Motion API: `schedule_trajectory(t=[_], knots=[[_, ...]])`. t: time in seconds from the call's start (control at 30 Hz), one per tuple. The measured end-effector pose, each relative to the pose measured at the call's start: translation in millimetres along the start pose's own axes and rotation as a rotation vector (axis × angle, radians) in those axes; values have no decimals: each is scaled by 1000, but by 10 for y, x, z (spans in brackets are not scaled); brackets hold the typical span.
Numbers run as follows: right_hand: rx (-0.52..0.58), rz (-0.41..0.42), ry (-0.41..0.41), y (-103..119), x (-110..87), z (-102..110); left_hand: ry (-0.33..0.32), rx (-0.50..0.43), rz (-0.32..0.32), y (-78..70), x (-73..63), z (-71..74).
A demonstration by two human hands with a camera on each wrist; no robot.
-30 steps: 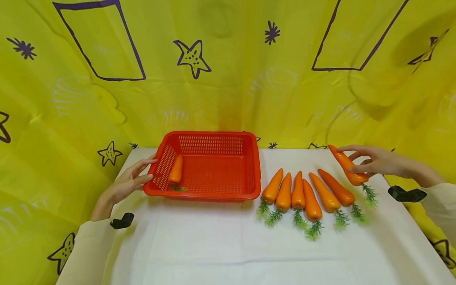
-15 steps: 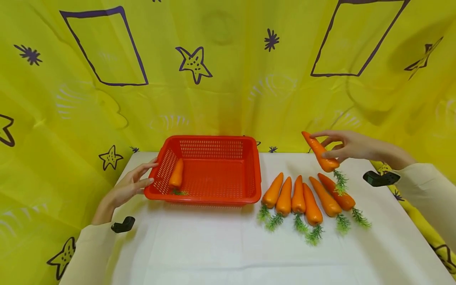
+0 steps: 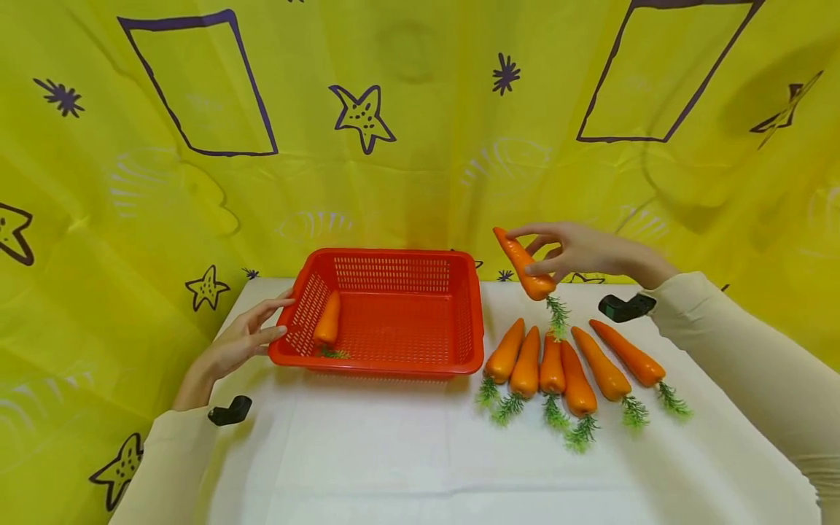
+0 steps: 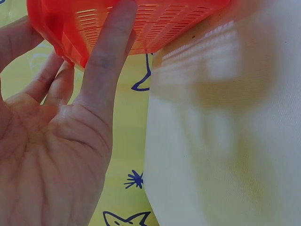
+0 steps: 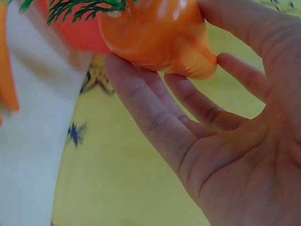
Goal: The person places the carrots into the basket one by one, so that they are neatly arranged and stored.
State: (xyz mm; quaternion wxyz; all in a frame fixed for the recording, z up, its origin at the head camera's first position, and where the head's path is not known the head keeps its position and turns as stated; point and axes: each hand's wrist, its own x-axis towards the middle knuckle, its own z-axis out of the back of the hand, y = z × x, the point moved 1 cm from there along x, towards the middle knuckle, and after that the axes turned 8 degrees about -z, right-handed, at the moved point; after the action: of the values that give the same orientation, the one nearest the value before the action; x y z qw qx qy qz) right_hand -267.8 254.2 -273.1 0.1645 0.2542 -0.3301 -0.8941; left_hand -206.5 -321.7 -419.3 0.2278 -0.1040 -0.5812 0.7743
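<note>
In the head view, the right hand point(image 3: 580, 248) pinches a carrot point(image 3: 518, 261) in the air, to the right of the red basket. The carrot's tip points up and left, and its green top hangs down. Thumb and fingertips press on its thick end in the right wrist view, where its tip is hidden. The left hand point(image 3: 243, 339) touches the left side of the red basket point(image 3: 387, 361) with extended fingers. In the left wrist view, those fingers point(image 4: 101, 70) lie along the perforated wall. One carrot point(image 3: 328, 319) lies inside the basket, at its left end.
Several carrots point(image 3: 577, 383) with green tops lie fanned out on the white table point(image 3: 367, 452), right of the basket. A yellow printed curtain point(image 3: 420, 182) hangs behind the table and at both sides. A small black device point(image 3: 626, 308) sits at the right wrist.
The right hand has carried its carrot leftward and up, from the table's right end to above the carrot row. The left hand stays at the basket.
</note>
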Motion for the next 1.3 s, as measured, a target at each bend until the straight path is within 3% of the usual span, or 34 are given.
schedule_trajectory(t=[0.3,0.73,1.3], knots=[[89,92,99,385,586,-357,-3,-51,-6,49,1,7],[153,147,197,778,1353,-1044,-7,-91,2,28,4,19],[332,5,221,923,2028,-1769,-42,-5,-6,33,20,4]])
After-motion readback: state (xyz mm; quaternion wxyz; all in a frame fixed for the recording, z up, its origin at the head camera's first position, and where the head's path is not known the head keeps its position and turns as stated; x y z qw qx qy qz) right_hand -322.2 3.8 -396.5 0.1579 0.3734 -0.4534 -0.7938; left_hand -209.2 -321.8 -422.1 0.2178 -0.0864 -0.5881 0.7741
